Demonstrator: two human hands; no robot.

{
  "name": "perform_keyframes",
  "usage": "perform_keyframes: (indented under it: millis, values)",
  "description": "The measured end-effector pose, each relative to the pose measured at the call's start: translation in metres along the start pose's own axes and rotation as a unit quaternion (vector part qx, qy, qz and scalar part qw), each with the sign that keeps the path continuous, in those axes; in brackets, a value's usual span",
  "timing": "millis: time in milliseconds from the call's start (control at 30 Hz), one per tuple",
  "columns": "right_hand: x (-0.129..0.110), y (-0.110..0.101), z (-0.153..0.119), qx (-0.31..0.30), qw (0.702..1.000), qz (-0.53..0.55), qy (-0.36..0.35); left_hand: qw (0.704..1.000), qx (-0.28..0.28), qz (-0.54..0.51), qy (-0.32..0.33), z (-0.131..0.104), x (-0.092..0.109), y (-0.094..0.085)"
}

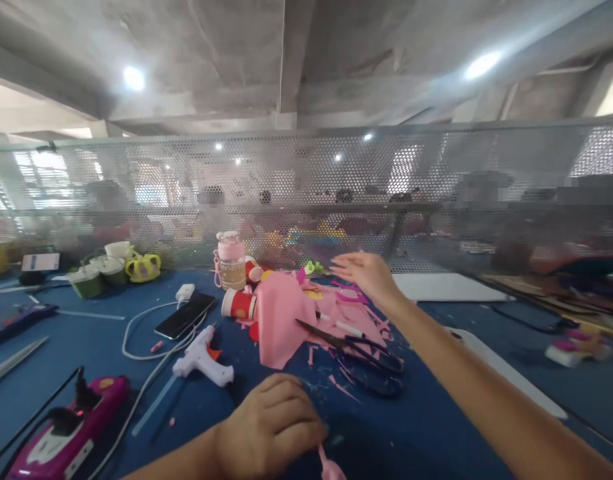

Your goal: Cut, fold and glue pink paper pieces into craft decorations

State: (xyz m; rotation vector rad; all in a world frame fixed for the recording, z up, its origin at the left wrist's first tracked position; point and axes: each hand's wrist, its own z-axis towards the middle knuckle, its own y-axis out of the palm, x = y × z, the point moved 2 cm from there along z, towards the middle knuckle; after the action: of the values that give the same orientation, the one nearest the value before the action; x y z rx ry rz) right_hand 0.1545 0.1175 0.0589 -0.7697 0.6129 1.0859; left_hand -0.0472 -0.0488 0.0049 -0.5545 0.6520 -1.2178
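Note:
My left hand (274, 420) is closed low in the middle, its fingers wrapped over and partly hidden. From under its fingertips comes a pink piece (331, 469), thin at the hand and wider at its rounded lower end. Farther forward my right hand (364, 275) reaches over the pile, fingers stretched out to the left, nothing visible in them. Below it lie pink sheets (284, 320) and scraps, a white marker (341, 325) and scissors (371, 357) with dark handles. A small bright green piece (315, 268) is near the right fingertips.
Left of the pile are a red paper cup (238, 305), a pink-lidded bottle (231, 260), a white glue gun (204, 360) and a phone (185, 316). A magenta power strip (71, 430) with cables occupies the front left. A perforated metal screen (306, 180) stands behind the table.

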Motion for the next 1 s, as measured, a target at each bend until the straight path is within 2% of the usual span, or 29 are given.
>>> perform_keyframes:
  millis: [67,100,167,267,300,333,400,467,533,700,833,1000]
  values:
    - [-0.008,0.000,-0.003,0.002,1.000,-0.018,-0.015,1.000,-0.002,-0.007,-0.006,0.000,0.000,0.002]
    - [-0.014,0.007,-0.010,-0.013,0.998,-0.030,-0.044,1.000,-0.002,-0.010,-0.005,0.000,0.000,0.002]
    - [-0.030,0.028,-0.031,-0.058,0.992,-0.039,-0.107,1.000,0.004,-0.014,0.002,0.001,0.001,0.002]
    - [-0.044,0.068,-0.071,-0.171,0.965,-0.059,-0.192,1.000,0.012,-0.020,0.012,0.003,0.004,0.000]
    - [-0.046,0.081,-0.086,-0.256,0.921,-0.120,-0.268,1.000,0.014,-0.019,0.016,0.004,0.005,0.000]
    - [-0.045,0.091,-0.098,-0.312,0.877,-0.178,-0.320,1.000,0.014,-0.017,0.021,0.005,0.006,-0.001]
    - [-0.037,0.102,-0.113,-0.355,0.824,-0.248,-0.366,0.999,0.014,-0.009,0.030,0.006,0.007,-0.002]
    - [-0.026,0.104,-0.116,-0.354,0.805,-0.295,-0.373,0.999,0.012,0.001,0.034,0.006,0.008,-0.002]
    - [-0.017,0.101,-0.112,-0.337,0.800,-0.333,-0.368,0.999,0.008,0.011,0.029,0.005,0.008,-0.002]
    - [0.000,0.091,-0.093,-0.282,0.811,-0.424,-0.288,1.000,0.004,0.021,0.015,0.005,0.008,-0.002]
    - [0.008,0.087,-0.086,-0.244,0.825,-0.451,-0.236,1.000,-0.006,0.018,0.014,0.005,0.007,0.001]
    - [0.006,0.091,-0.092,-0.226,0.822,-0.439,-0.284,0.999,-0.004,0.022,0.024,0.003,0.007,0.003]
